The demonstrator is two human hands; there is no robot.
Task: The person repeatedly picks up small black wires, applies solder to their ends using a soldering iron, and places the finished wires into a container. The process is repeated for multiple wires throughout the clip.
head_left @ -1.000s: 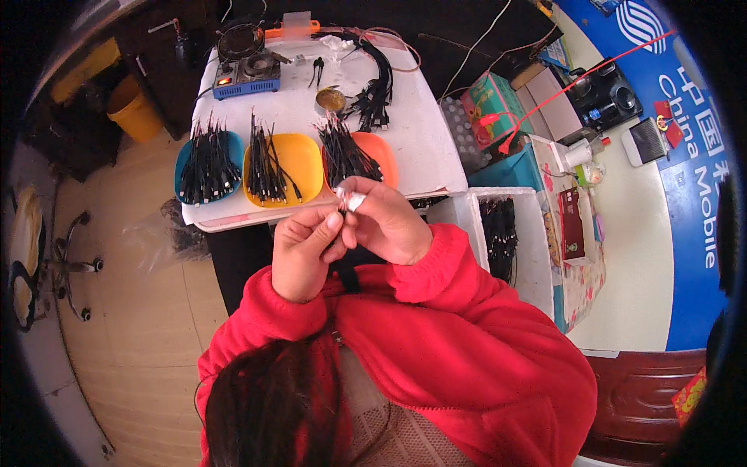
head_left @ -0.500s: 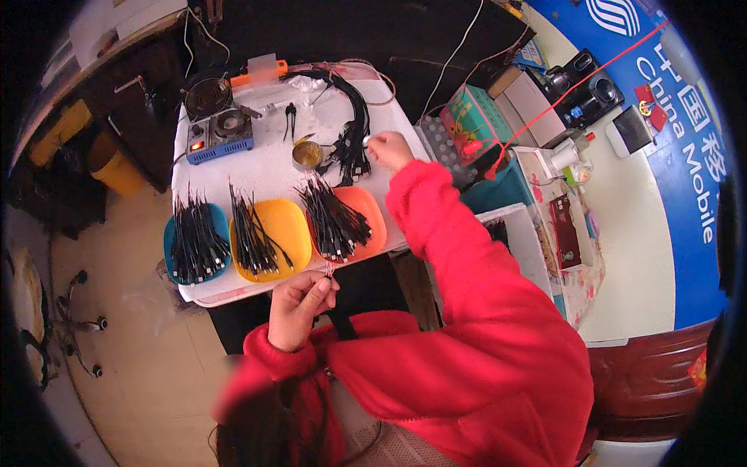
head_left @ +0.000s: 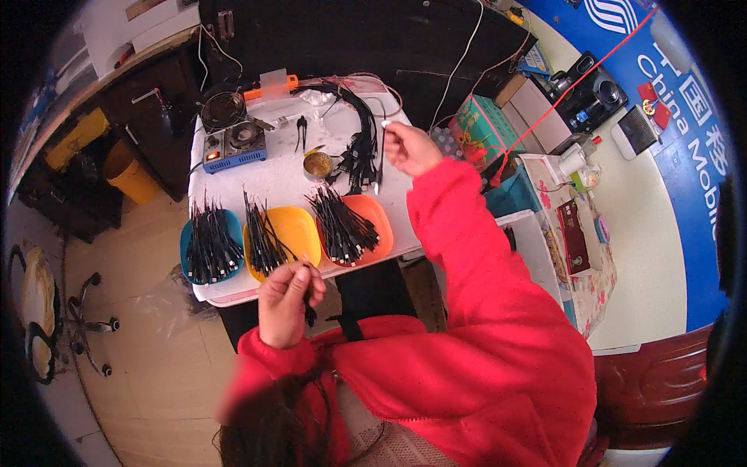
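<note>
My left hand is closed in a pinch just in front of the yellow tray. A short black cable is in it, its dark end showing below the fingers. Beyond the orange tray, my right hand pinches a thin black cable, which hangs toward the table with a pale tip low down. Beside that hand lies a bundle of black cables with connectors. Black cables with bare wire ends fill the teal tray and lie in the yellow and orange trays too.
At the table's back left stands a blue solder pot unit with a lit switch, a small fan behind it. A round tin and black tweezers lie mid-table. A green box is at the right, beyond the table edge.
My right hand has lifted slightly away from the bundle, and a cable now hangs from it. The left hand has shifted a little left and down. The whole view has shifted slightly.
</note>
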